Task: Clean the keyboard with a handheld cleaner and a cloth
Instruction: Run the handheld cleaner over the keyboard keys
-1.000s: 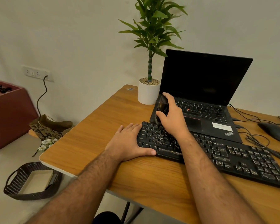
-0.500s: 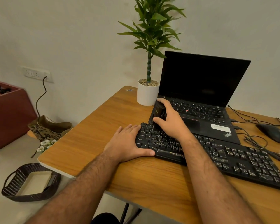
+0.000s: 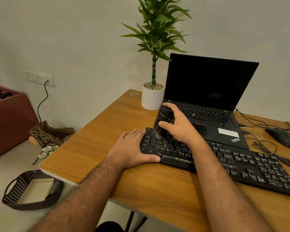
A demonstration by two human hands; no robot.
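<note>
Keyboard [image 3: 224, 163] lies lengthwise across the worktop [image 3: 107, 134] before the laptop [image 3: 213, 101]. Right hand [image 3: 179, 126] grips the handheld cleaner [image 3: 163, 119], brush down on its left keys; left hand [image 3: 134, 148] rests flat, fingers straight, at its left end.

The surface [image 3: 97, 139] looks like wood-grain laminate, smooth with a soft sheen; the keyboard [image 3: 241, 166] is black matt plastic (its keycaps catch faint highlights); the handheld cleaner [image 3: 163, 117] is dark plastic, slightly glossy; the basket [image 3: 15, 190] is dark woven wicker; the plant pot [image 3: 151, 99] is smooth matt white.
</note>
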